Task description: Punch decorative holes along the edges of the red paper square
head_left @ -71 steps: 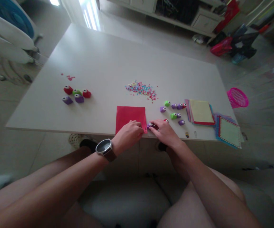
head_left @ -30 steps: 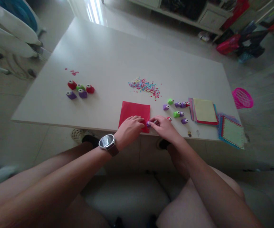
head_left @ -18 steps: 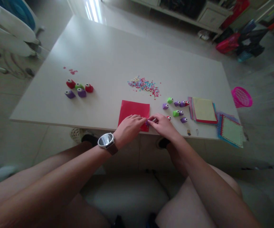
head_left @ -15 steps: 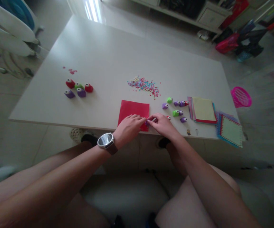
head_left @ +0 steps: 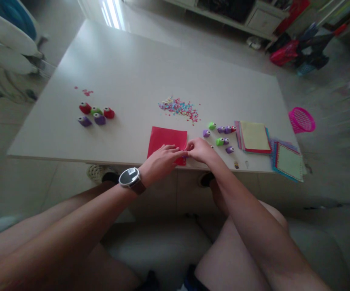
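A sheet of red paper (head_left: 166,138) lies at the table's front edge. My left hand (head_left: 162,158) rests flat across it with the fingers stretched out, their tips close to my right hand. At the sheet's right edge my right hand (head_left: 199,150) is closed, its fingers curled round a small purple paper punch that they mostly hide. Just right of it are several small punches with white tops, among them a green punch (head_left: 212,126) and a purple punch (head_left: 230,150). Beyond the sheet is a heap of coloured paper confetti (head_left: 179,107).
Several more punches (head_left: 99,118) stand on the left of the white table (head_left: 126,72), near a few pink paper bits (head_left: 86,92). A stack of coloured paper (head_left: 255,136) and patterned sheets (head_left: 288,161) lie at the right. A pink basket (head_left: 302,120) is beyond the right edge.
The view has shifted slightly, so the table things appear a little further left. My right hand's fingers have curled in more, and the purple punch is more hidden. My left hand stays on the sheet.
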Demonstrator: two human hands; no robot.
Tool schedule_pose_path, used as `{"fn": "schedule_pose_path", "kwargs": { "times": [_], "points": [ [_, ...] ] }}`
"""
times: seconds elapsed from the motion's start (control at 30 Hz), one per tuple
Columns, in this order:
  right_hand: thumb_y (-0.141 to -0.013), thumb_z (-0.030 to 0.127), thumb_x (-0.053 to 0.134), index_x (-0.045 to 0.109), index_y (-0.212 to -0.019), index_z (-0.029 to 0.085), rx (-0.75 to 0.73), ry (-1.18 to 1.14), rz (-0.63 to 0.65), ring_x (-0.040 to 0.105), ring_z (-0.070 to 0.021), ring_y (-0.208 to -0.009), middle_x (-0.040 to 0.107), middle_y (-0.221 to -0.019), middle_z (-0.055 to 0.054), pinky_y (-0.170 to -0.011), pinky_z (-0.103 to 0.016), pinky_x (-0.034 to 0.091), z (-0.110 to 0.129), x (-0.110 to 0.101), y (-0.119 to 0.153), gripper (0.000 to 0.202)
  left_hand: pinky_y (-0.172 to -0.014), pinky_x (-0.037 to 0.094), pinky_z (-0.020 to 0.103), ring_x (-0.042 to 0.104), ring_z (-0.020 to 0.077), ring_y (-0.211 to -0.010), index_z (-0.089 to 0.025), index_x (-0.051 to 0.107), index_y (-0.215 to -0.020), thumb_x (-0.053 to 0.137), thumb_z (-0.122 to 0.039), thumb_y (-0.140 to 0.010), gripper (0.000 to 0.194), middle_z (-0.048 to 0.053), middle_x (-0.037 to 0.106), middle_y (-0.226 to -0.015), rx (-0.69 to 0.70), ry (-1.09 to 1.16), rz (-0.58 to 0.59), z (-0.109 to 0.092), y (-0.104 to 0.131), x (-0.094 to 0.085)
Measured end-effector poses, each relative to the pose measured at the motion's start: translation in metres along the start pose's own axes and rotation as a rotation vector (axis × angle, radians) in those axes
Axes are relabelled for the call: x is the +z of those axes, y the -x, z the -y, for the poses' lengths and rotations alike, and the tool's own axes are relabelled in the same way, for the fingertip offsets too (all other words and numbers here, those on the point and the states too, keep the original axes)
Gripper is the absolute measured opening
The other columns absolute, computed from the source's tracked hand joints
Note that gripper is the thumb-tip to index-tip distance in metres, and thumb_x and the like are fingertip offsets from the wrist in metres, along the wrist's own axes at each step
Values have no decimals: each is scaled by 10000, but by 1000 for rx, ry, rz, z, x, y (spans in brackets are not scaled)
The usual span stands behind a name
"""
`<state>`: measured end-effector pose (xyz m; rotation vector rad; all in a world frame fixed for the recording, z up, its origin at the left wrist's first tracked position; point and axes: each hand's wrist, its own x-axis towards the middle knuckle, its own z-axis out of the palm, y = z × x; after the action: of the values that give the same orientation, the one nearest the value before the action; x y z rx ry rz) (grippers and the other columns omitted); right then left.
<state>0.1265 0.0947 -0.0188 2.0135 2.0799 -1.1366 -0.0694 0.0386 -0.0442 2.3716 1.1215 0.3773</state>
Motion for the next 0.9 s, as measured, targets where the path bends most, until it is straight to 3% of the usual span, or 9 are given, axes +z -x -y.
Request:
{"fn": "schedule_pose_path", "kwargs": {
  "times": [0.23,0.4,0.53,0.67,0.9],
  "points": [
    [-874,165,787,800,-884,153,23,65,32,686,-154,-813,813,-919,-77,-648,-232,420,7,-2,1,20,-1188,529,451,608,272,-1431,-256,671,-1426,586,-65,-963,508,82,736,-1426,-7,-2,18,-1,-1,-4],
    [-913,180,757,822,-949,144,-15,-12,70,741,-179,-864,833,-971,-99,-717,-237,499,1,-13,7,82,-1172,535,420,617,257,-1425,-212,604,-1444,568,-54,-965,505,119,752,-1359,-34,-35,48,-3,-2,-5],
    [-951,218,719,832,-1102,116,-45,111,-41,761,-231,-984,830,-1085,-147,-885,-294,547,-4,-26,14,214,-1159,544,429,582,288,-1464,-175,564,-1462,551,-44,-957,521,162,726,-1393,-76,-65,58,-5,-3,-5],
    [-870,222,812,814,-1218,146,-116,242,-93,738,-266,-1113,803,-1229,-150,-996,-332,542,-10,-22,15,355,-1158,541,445,589,298,-1445,-167,557,-1457,535,-42,-956,517,163,722,-1397,-69,-82,68,-7,-4,-5],
    [-946,167,671,826,-1182,187,-175,365,-140,715,-273,-1166,811,-1208,-127,-1051,-364,505,-20,-16,12,283,-1218,480,485,576,289,-1445,-189,643,-1344,548,-59,-961,416,134,708,-1412,-1,-101,86,-2,-5,-1]
  ]
}}
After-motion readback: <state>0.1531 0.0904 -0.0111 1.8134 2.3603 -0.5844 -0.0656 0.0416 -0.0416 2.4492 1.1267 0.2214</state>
